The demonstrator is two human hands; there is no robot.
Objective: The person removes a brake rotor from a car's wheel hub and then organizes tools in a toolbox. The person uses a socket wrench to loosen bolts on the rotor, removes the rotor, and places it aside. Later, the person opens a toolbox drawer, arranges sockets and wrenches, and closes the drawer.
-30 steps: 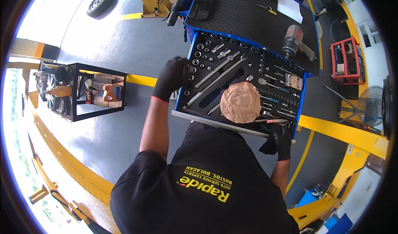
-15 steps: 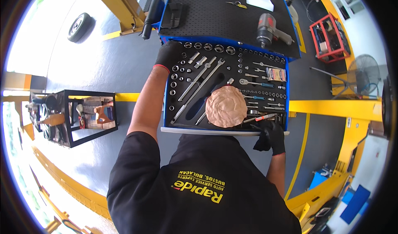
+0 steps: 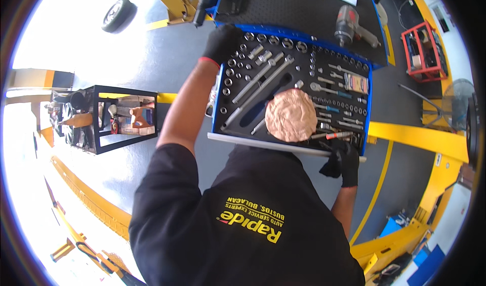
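A pulled-out blue tool drawer with a pale front edge lies in front of me, its dark foam holding rows of sockets, long bars and ratchets. My left hand, in a black glove with a red cuff, rests at the drawer's far left corner; its fingers are hidden. At the front right, my right hand, also gloved in black, has its fingers curled round the drawer's front edge, close to a red-and-silver tool. A round, crumpled tan thing covers part of the tools in the middle.
On the black cabinet top sit an impact wrench, keys and white paper. A black-framed cart stands left, a red rack far right. A wheel lies far left; yellow lift arms flank me.
The drawer, cabinet and surroundings have shifted right and slightly up in the picture and tilted a little. Both hands keep about the same places on the drawer.
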